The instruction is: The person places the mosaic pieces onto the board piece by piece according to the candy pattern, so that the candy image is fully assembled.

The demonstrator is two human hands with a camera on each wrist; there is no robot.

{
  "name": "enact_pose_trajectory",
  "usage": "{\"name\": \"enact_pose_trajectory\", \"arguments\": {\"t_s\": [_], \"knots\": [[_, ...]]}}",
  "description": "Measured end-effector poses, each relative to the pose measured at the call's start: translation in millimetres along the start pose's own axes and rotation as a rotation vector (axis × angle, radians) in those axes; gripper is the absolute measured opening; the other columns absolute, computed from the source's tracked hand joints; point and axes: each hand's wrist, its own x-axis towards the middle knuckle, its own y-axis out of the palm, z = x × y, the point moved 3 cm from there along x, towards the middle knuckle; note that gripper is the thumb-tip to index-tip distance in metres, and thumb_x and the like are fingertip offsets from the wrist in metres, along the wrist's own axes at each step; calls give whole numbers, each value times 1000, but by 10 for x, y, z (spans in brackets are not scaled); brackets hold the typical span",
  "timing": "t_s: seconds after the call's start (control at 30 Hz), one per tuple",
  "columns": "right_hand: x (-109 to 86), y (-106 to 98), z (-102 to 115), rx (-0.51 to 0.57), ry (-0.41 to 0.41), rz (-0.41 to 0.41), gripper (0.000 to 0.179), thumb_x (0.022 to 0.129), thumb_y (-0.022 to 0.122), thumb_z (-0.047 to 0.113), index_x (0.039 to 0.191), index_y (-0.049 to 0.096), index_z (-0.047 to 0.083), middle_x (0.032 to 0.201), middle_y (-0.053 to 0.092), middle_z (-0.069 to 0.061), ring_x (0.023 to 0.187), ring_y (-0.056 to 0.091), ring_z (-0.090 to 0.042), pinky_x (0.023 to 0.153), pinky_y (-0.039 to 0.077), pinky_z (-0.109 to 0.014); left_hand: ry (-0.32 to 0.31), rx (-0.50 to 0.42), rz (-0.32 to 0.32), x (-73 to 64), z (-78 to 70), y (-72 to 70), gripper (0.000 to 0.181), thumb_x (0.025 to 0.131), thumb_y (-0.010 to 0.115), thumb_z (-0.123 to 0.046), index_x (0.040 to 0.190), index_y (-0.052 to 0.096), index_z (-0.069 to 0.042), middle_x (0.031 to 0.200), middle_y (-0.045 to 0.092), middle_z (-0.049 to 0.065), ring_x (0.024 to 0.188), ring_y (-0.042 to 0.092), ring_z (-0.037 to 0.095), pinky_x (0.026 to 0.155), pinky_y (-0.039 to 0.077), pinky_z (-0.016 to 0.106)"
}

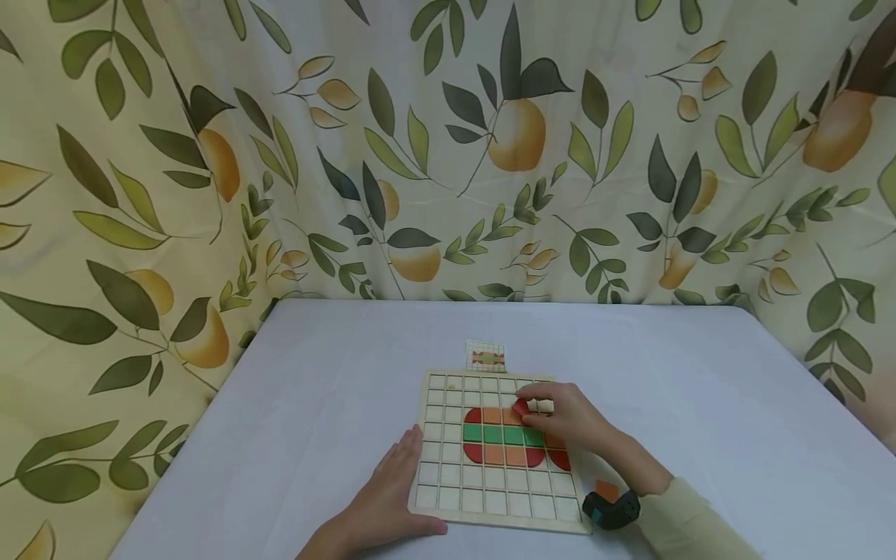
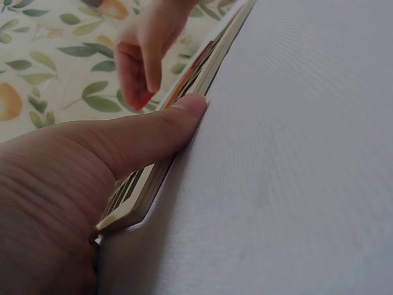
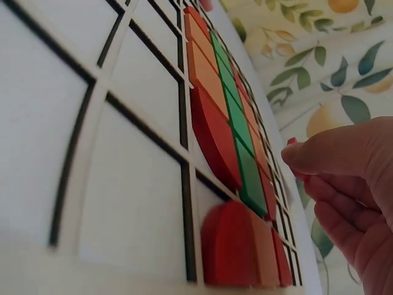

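A pale grid board [image 1: 490, 519] with raised dividers lies on the table, with a candy-like pattern of colored tiles set in its cells. A green row [image 1: 493, 434] runs between orange tiles [image 1: 494, 455] and rounded red tiles [image 1: 473, 453]. My right hand [image 1: 570, 416] pinches a small red tile [image 1: 519, 407] between thumb and fingers, over the upper right of the pattern. In the right wrist view that red tile [image 3: 291, 142] is mostly covered by the fingertips. My left hand [image 1: 392, 490] rests at the board's near left corner, fingers straight along the side, thumb [image 2: 153, 132] against the near edge.
A small pattern card [image 1: 483, 347] showing a similar colored design lies just beyond the board. One loose orange tile [image 1: 606, 490] is on the white table [image 1: 336, 373], by my right wrist and its black wrist device [image 1: 612, 507]. A fruit-print curtain [image 1: 448, 155] hangs behind the table.
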Motion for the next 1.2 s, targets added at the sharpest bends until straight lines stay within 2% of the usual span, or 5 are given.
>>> {"name": "enact_pose_trajectory", "arguments": {"t_s": [0.2, 0.63, 0.8, 1.03, 1.2], "knots": [[152, 154, 66, 33, -78, 47, 30, 81, 70, 8, 110, 66, 3, 105, 65, -7, 98, 58, -24, 83, 50, -41, -2, -5, -1, 6, 19, 2, 126, 61, 66, -71, 147, 6, -1, 152, 9, 11, 139, 5, 22, 109, 11, 47], [376, 377, 215, 135, -160, 86, 29, 82, 69, 7, 110, 65, -1, 108, 64, -11, 101, 59, -24, 81, 51, -36, 10, -12, 3, 3, 29, 2, 125, 62, 65, -71, 147, 5, -2, 153, 8, 11, 139, 4, 22, 109, 10, 48], [487, 467, 265, 188, -159, 127, 29, 82, 69, 5, 109, 65, -2, 107, 64, -11, 100, 59, -23, 82, 50, -34, -9, -10, 18, 8, 38, 5, 126, 61, 65, -72, 147, 4, -3, 153, 8, 10, 139, 4, 21, 109, 10, 47], [591, 514, 350, 123, -112, 134, 28, 80, 70, 5, 108, 66, 0, 102, 66, -5, 95, 60, -19, 82, 50, -34, -12, -10, 20, 8, 34, 1, 126, 61, 65, -72, 147, 4, -3, 153, 8, 10, 139, 4, 21, 109, 10, 47], [634, 563, 367, 166, -117, 175, 26, 79, 70, 2, 105, 67, 0, 102, 65, -6, 93, 61, -19, 78, 52, -30, 4, -8, 18, 10, 26, -5, 126, 62, 65, -72, 147, 5, -1, 152, 8, 12, 139, 4, 21, 109, 9, 47]]}}
